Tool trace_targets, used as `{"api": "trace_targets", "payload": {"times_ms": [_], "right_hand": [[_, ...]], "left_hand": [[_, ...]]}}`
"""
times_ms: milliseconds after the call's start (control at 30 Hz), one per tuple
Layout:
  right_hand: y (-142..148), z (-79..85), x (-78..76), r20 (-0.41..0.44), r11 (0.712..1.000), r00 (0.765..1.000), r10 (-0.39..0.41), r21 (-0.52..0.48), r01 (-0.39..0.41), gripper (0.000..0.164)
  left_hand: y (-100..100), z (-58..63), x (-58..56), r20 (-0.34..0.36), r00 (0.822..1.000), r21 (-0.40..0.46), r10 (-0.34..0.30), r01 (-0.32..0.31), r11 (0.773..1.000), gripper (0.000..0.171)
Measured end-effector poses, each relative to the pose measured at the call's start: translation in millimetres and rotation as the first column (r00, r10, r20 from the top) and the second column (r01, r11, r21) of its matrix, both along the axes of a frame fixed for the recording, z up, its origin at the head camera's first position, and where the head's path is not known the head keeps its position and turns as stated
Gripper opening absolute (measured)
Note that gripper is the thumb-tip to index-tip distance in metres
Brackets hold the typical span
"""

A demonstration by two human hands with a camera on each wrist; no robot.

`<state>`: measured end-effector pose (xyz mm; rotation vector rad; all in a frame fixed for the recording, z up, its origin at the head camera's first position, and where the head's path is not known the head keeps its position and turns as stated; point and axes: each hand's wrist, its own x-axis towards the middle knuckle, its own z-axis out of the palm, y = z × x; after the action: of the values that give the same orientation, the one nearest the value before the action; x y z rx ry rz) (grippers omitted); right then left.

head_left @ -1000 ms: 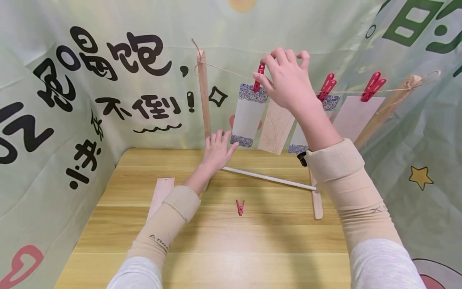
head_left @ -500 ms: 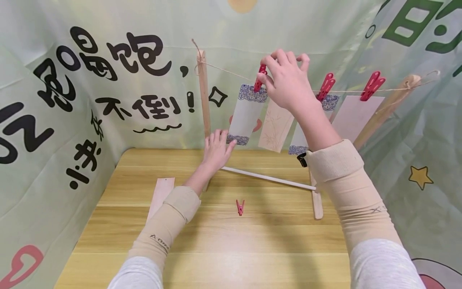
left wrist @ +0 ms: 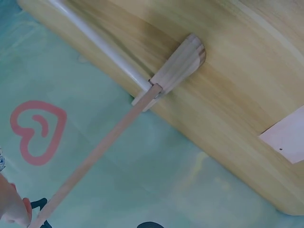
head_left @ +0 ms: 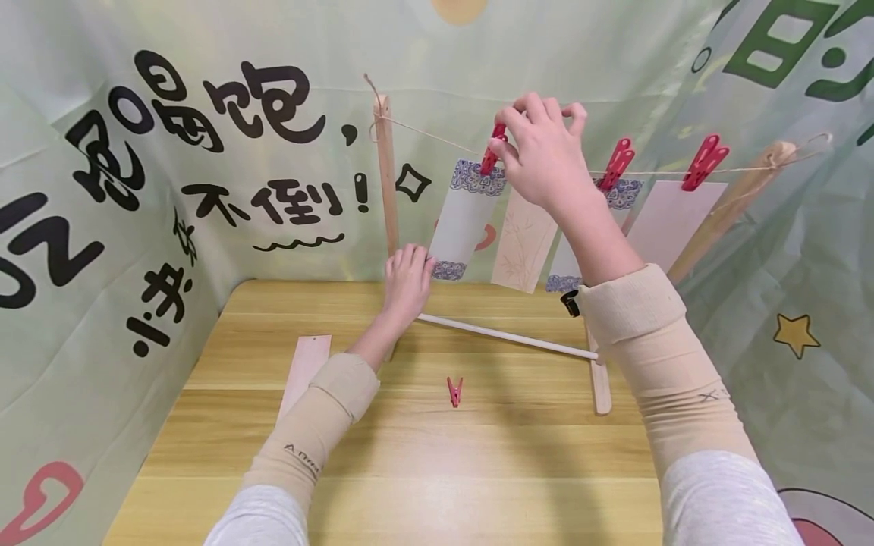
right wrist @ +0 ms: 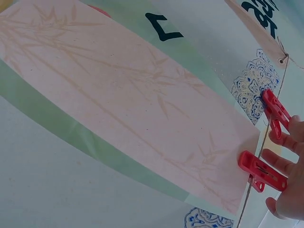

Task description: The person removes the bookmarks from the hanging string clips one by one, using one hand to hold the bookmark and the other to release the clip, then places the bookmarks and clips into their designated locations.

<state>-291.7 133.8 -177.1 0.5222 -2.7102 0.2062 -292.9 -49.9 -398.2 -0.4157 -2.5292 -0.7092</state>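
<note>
My right hand (head_left: pixel 546 148) pinches a red clothespin (head_left: pixel 493 150) by its upper ends, between thumb and fingers. That clothespin sits at the top of a white card with blue lace patterns (head_left: pixel 470 216), at the twine line (head_left: pixel 437 138). My left hand (head_left: pixel 406 284) lies in front of the left wooden post (head_left: pixel 386 174), close to the card's lower left edge; its fingers look bent, but what they hold is hidden. In the right wrist view a second clothespin (right wrist: pixel 261 172), on a pink bamboo card (right wrist: pixel 137 90), is right by my fingers.
Further right hang another lace card (head_left: pixel 567 262) and a plain pink card (head_left: pixel 672 216), both under clothespins. A white rod (head_left: pixel 508 335) joins the stand's feet. A loose clothespin (head_left: pixel 454 392) and a pink card (head_left: pixel 307 368) lie on the table (head_left: pixel 410 447).
My left thumb has drawn in from its spread position. The lace card's lower end has swung slightly left, with its clothespin tilting a little. My right hand keeps its pinch.
</note>
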Motion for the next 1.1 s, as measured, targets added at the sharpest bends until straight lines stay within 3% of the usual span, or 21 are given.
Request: {"api": "trace_targets", "payload": {"times_ms": [567, 867, 1100], "right_hand": [[-3.0, -2.7, -0.4, -0.023, 0.999, 1.000, -0.001, -0.034, 0.000, 0.027], [-4.0, -5.7, -0.4, -0.154, 0.993, 0.988, 0.030, -0.106, -0.046, 0.020], [-3.2, -8.6, 1.0, -0.305, 0.983, 0.951, 0.043, -0.155, -0.095, 0.015]], "left_hand": [[-2.6, -1.5, 3.3, -0.062, 0.998, 0.146, -0.019, 0.028, 0.989, 0.026], [-3.1, 0.1, 4.6, -0.081, 0.996, 0.202, -0.038, 0.054, 0.978, 0.025], [-3.9, 1.0, 5.4, -0.106, 0.993, 0.226, -0.047, 0.070, 0.972, 0.024]]}}
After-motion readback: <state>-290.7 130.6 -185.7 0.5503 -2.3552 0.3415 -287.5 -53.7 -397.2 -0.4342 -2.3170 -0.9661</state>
